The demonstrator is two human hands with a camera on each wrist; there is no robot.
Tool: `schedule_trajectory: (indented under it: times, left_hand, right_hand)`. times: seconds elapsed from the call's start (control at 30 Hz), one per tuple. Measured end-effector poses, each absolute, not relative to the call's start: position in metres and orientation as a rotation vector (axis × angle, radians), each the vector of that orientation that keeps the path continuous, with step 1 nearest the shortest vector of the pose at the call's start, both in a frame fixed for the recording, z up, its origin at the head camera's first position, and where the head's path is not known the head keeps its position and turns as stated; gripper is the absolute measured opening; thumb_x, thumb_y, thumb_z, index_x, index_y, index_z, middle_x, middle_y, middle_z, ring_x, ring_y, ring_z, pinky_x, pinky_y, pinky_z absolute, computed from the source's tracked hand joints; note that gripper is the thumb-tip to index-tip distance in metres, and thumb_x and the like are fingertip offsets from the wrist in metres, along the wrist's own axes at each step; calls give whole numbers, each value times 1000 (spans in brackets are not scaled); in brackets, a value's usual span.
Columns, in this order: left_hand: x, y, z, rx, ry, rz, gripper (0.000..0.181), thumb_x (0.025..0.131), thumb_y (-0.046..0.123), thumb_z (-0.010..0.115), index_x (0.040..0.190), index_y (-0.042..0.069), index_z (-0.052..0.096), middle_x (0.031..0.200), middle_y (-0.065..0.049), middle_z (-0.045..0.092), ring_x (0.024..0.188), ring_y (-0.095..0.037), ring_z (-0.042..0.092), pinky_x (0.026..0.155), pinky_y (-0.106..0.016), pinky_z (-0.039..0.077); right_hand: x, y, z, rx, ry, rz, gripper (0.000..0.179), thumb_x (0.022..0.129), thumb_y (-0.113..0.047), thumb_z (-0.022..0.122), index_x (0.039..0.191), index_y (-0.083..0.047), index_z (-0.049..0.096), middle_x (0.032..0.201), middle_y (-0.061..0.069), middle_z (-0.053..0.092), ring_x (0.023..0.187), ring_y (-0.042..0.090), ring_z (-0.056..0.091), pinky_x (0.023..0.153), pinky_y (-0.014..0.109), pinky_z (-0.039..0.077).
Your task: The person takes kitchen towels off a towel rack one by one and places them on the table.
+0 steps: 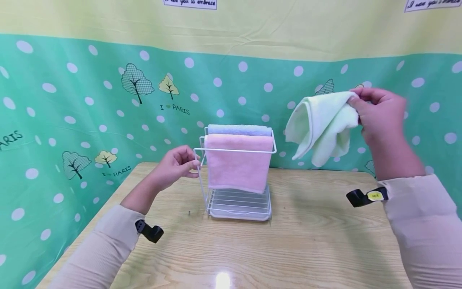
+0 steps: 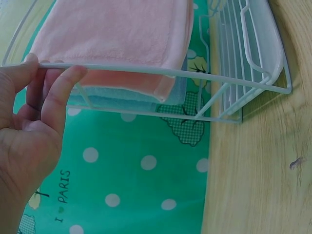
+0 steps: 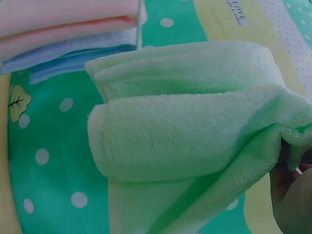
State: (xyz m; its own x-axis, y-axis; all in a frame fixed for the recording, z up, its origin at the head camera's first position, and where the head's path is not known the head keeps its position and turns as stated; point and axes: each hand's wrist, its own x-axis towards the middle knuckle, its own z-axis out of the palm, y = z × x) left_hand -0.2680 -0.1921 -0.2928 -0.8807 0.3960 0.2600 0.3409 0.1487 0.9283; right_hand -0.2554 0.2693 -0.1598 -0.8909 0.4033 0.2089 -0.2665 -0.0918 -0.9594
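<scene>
My left hand grips the left upright of a small white wire rack, thumb and fingers around the wire in the left wrist view. Over the rack's bars hang a pink towel and, behind it, a blue towel. The front bar has no towel on it. To the right of the rack and above the table, my right hand pinches a pale green towel by one edge. The towel hangs in loose folds; in the right wrist view its folded layers hide part of the fingers.
A shallow tray with a wire grid forms the rack's base on the wooden table. Behind stands a green and yellow curtain with dots and trees. Each wrist carries a black camera band.
</scene>
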Motion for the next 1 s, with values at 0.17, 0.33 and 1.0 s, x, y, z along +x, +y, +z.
schedule_trajectory:
  times: [0.17, 0.33, 1.0]
  left_hand:
    - [-270, -193, -295, 753, 2343, 1880, 17, 95, 8, 63, 99, -4, 52, 94, -20, 58, 86, -23, 63, 77, -43, 60]
    - [-270, -193, -295, 751, 2337, 1888, 16, 95, 7, 63, 99, -4, 52, 94, -20, 58, 86, -22, 63, 77, -43, 60]
    - [-270, -194, -296, 765, 2331, 1896, 15, 95, 7, 63, 98, -4, 52, 93, -19, 59, 85, -21, 63, 76, -43, 60]
  right_hand:
    - [-261, 271, -174, -191, -1897, 1907, 25, 84, -18, 77, 108, -17, 75, 108, -1, 56, 80, 12, 61, 58, 17, 57]
    - [-264, 270, -190, -232, -1973, 1819, 19, 87, -17, 74, 106, -20, 76, 102, 1, 55, 78, 12, 58, 57, 15, 55]
    - [-276, 262, -249, -353, -2165, 1763, 33, 95, -23, 65, 127, -15, 64, 108, -1, 55, 90, 13, 57, 69, 16, 56]
